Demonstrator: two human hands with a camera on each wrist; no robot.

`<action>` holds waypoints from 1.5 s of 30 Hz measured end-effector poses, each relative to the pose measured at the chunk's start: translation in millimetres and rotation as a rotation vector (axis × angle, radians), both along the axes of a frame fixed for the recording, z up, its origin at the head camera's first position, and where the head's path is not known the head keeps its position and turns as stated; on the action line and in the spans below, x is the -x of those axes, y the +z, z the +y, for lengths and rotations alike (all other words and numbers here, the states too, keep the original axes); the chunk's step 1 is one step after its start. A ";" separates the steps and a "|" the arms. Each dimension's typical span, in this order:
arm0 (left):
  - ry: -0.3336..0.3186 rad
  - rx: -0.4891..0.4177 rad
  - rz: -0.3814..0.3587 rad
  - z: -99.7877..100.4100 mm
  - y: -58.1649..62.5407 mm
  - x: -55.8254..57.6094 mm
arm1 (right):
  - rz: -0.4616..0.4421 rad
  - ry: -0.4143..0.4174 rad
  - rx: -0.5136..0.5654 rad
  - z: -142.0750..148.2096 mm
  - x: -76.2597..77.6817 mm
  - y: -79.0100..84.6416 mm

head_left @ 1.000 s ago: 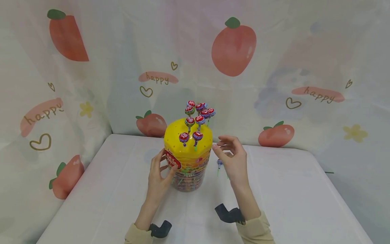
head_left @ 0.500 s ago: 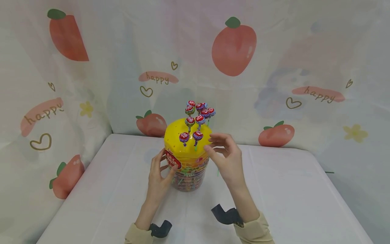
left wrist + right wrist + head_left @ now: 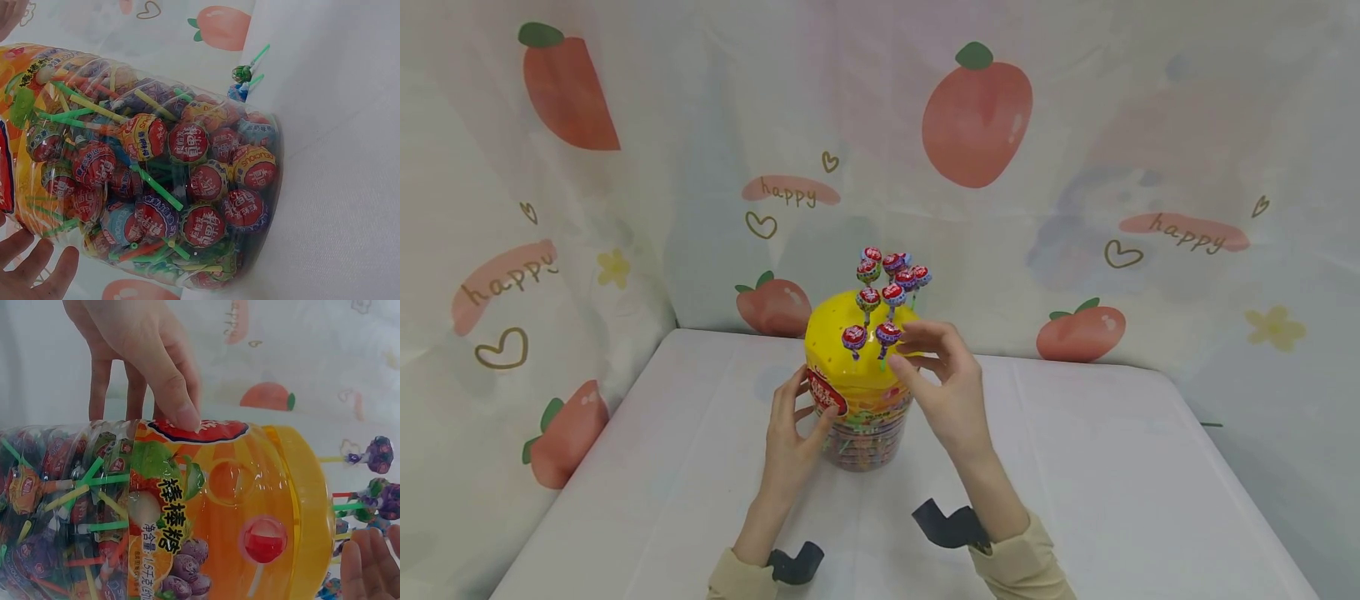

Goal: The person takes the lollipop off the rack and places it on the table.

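Observation:
A clear plastic jar [image 3: 861, 446] with a yellow lid [image 3: 831, 321] stands upright on the table. Wrapped lollipops fill it, their sticks pointing various ways in the left wrist view. Several more lollipops [image 3: 854, 337] stick up from holes in the lid. My left hand [image 3: 790, 425] grips the jar's left side, its thumb [image 3: 186, 415] on the label. Over the lid's right edge, my right hand [image 3: 951, 387] holds its thumb and bent fingers beside the front right lollipop [image 3: 887, 335], with nothing visible in its grasp. In the right wrist view its fingers [image 3: 365, 565] extend near the lollipops.
Loose lollipops [image 3: 241, 75] lie on the white-covered table [image 3: 1112, 467] to the jar's right, hidden behind my right hand in the head view. A fruit-printed cloth [image 3: 700, 100] hangs behind and at the left. Black curved pieces [image 3: 951, 527] sit at both wrists.
My right hand has moved left, from beside the jar to over the lid's right edge, covering the loose lollipops in the head view. The left hand and jar have stayed in place.

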State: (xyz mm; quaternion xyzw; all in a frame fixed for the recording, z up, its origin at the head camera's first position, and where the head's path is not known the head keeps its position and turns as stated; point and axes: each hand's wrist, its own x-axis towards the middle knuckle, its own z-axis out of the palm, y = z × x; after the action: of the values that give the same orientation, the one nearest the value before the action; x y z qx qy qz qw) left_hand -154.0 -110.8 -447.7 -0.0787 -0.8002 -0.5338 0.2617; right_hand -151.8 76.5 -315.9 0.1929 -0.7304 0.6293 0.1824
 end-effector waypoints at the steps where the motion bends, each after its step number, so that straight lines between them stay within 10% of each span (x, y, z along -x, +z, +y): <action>1: -0.001 -0.003 -0.004 0.1 0.0 -0.1 | 0.002 0.004 0.002 -0.8 0.2 0.2; 45: -0.006 -0.024 -0.017 0.6 -0.4 0.5 | 0.002 0.007 0.031 -11.4 5.9 -1.6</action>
State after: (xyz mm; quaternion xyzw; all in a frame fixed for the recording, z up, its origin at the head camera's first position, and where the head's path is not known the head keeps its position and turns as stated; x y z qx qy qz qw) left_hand -154.5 -110.2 -448.0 -0.0732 -0.7957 -0.5449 0.2542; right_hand -157.8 65.1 -317.6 0.1933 -0.7197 0.6410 0.1839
